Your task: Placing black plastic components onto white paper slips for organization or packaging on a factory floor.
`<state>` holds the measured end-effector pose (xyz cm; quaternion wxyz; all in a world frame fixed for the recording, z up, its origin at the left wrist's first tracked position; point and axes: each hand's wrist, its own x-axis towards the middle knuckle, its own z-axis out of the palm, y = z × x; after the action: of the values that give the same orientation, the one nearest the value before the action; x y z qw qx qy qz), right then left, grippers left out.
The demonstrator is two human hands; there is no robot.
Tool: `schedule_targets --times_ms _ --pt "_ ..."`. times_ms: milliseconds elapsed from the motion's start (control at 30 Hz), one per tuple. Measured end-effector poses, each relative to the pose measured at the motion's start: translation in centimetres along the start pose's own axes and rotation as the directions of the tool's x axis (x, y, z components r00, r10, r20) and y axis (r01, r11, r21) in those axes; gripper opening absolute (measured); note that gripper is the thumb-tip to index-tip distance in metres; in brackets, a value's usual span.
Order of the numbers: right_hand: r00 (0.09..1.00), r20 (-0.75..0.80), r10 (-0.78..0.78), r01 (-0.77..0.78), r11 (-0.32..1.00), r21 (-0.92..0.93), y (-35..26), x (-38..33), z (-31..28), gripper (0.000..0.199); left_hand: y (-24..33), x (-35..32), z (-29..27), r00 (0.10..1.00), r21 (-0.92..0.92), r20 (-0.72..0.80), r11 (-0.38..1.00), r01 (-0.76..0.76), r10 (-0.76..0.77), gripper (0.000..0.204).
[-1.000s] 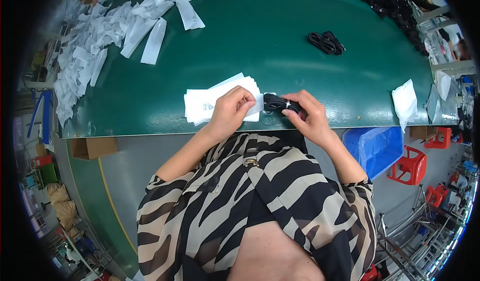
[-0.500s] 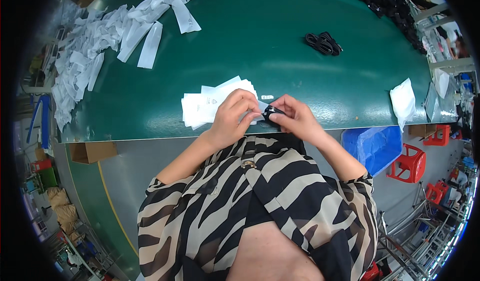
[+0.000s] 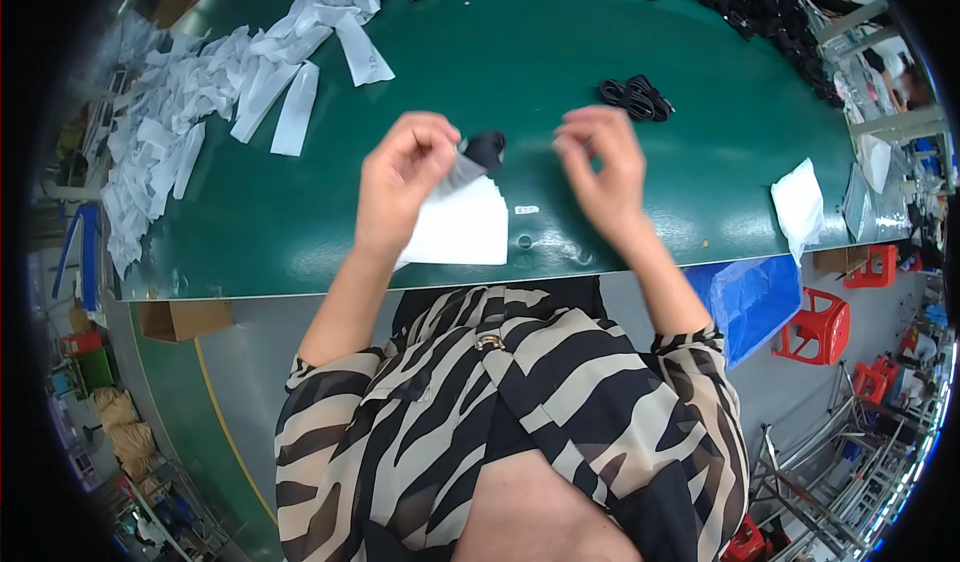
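Observation:
My left hand [image 3: 400,177] pinches a translucent plastic bag [image 3: 462,171] above the table. A black bundle [image 3: 486,149], apparently a coiled cable, sits at the bag's far end, blurred by motion. Below it lies a stack of flat white bags [image 3: 462,227], partly hidden by my left hand. My right hand [image 3: 608,167] is raised to the right, fingers loosely curled and apart, with nothing visible in them. Just beyond its fingertips rests a coiled black cable [image 3: 640,99] on the green table [image 3: 500,62].
A long heap of filled white bags [image 3: 190,92] covers the far left. Many black cables [image 3: 760,22] lie at the far right. A small white label [image 3: 527,209] is beside the stack, and a white packet [image 3: 798,202] near the right edge. A blue-lined bin [image 3: 745,297] stands below.
My hands have parted and moved away from my body. The left carried the bag with its black bundle up and left; the right let go and moved toward the coiled cable.

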<state>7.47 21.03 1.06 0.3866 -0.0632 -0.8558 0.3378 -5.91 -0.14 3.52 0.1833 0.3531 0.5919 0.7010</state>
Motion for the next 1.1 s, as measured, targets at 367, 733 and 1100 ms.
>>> schedule_targets --times_ms 367,733,1100 --pt "0.996 0.041 0.076 -0.032 0.768 -0.640 9.2 0.9 -3.3 0.024 -0.1 3.2 -1.7 0.988 -0.281 -0.146 0.960 0.004 -0.047 0.009" --pt "0.959 0.184 0.214 -0.147 0.935 -0.323 6.4 -1.2 -2.2 0.029 0.6 7.4 -6.2 0.973 -0.034 -0.215 0.995 -0.099 0.089 0.026" --pt "0.967 0.156 0.203 -0.134 0.921 -0.364 4.0 -3.2 -1.4 0.031 -0.3 8.1 -10.4 0.747 0.556 -0.469 0.815 -0.165 0.472 0.022"
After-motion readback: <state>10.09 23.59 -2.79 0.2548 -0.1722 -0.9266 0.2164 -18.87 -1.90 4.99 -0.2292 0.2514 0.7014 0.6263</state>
